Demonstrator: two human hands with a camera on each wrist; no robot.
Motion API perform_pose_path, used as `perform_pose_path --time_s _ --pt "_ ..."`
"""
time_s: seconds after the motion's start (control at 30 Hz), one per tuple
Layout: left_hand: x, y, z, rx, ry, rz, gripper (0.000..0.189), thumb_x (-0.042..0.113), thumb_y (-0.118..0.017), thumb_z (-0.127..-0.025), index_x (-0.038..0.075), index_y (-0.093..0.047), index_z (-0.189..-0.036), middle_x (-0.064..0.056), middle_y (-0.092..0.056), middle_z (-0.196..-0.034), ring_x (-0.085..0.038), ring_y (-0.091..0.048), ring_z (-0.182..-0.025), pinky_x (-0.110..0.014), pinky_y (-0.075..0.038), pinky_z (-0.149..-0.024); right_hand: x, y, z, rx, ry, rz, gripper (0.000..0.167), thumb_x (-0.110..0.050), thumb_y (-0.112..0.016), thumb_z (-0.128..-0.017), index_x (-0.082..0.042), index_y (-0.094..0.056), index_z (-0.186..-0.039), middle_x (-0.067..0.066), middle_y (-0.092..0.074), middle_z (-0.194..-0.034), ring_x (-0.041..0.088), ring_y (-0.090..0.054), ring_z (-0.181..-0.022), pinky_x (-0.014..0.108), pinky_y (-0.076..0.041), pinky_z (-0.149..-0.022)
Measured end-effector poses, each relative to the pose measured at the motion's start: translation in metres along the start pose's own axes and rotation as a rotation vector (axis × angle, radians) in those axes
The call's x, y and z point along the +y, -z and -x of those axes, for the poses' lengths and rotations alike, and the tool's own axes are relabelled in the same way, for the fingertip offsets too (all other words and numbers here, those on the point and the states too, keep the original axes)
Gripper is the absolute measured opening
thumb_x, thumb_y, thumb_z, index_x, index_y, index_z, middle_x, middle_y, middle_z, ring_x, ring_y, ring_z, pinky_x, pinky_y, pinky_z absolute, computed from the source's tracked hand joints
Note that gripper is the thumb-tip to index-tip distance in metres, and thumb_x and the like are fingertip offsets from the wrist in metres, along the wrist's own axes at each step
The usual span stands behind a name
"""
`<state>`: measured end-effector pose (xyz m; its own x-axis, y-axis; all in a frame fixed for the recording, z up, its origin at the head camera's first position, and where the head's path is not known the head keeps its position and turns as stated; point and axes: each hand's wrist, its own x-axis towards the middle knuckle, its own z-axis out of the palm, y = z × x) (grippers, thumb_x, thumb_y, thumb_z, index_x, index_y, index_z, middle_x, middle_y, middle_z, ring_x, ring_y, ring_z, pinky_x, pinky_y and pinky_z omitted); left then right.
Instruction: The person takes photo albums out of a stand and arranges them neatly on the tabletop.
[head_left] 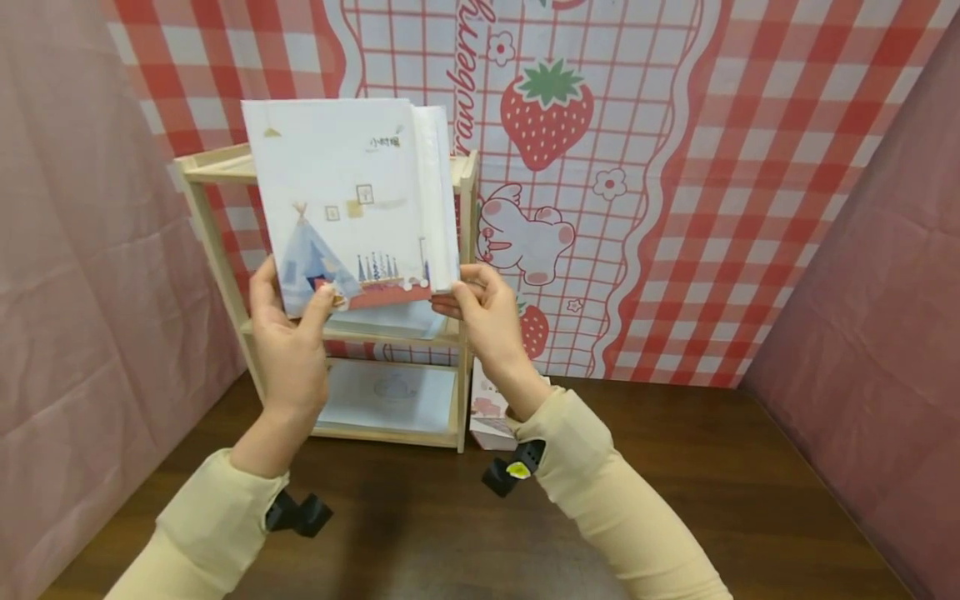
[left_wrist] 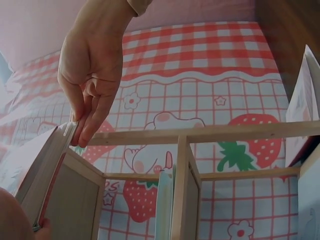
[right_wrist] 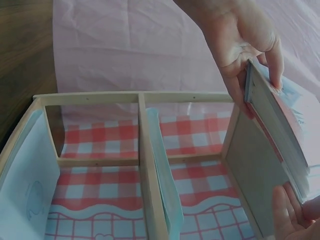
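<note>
Both hands hold up a thick book (head_left: 337, 167) with a white cover showing a blue tent, in front of a wooden rack's top. My left hand (head_left: 288, 354) grips its lower left corner, thumb on the cover and fingers behind. At the lower right corner my right hand (head_left: 491, 321) pinches the edge between thumb and fingers. The page edges (left_wrist: 47, 172) show in the left wrist view, with the right hand (left_wrist: 95, 75) at one end. In the right wrist view the left hand (right_wrist: 245, 50) wraps the opposite edge.
The wooden rack (head_left: 461, 367) has three levels. A light blue book (head_left: 390, 318) lies on the middle shelf, another pale blue one (head_left: 390, 396) on the bottom shelf. A pink-and-white box-like item (head_left: 491, 417) stands right of the rack. Pink cloth (head_left: 67, 250) hangs at the left.
</note>
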<state>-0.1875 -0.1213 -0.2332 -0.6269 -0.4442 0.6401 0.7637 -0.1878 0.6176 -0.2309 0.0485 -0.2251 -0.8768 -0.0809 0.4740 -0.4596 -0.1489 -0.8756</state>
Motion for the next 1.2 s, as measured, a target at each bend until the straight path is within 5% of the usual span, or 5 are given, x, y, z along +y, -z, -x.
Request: perform_pose_path --time_s 0.47,0.87,1.2 --pt "-0.009 -0.006 0.009 -0.018 0.0 -0.038 0.047 -0.005 -0.055 -0.085 0.005 -0.043 -0.129 -0.007 -0.052 -0.112 -0.017 -0.048 -0.098 -0.02 -0.047 -0.077 0.012 0.012 0.008 0.072 0.009 -0.025 0.019 0.003 -0.042 -0.093 0.008 -0.051 -0.108 0.032 -0.062 -0.095 0.039 -0.063 -0.086 0.034 -0.053 -0.077" --pt "-0.014 -0.012 0.013 -0.055 -0.019 -0.063 0.048 -0.004 -0.057 -0.084 0.006 -0.046 -0.13 -0.009 -0.051 -0.117 -0.019 -0.049 -0.101 -0.02 -0.048 -0.079 0.017 0.022 0.012 0.106 -0.035 -0.052 0.018 0.003 -0.042 -0.093 0.007 -0.049 -0.109 0.028 -0.062 -0.091 0.015 -0.066 -0.073 0.032 -0.052 -0.079" --pt "-0.02 -0.02 0.019 -0.094 0.006 -0.044 0.051 -0.002 -0.057 -0.085 0.009 -0.044 -0.133 -0.009 -0.05 -0.123 -0.018 -0.05 -0.105 -0.019 -0.048 -0.079 0.019 0.034 0.015 0.121 -0.054 -0.039 0.018 0.001 -0.041 -0.094 0.006 -0.048 -0.11 0.027 -0.063 -0.095 0.013 -0.066 -0.075 0.033 -0.051 -0.083"
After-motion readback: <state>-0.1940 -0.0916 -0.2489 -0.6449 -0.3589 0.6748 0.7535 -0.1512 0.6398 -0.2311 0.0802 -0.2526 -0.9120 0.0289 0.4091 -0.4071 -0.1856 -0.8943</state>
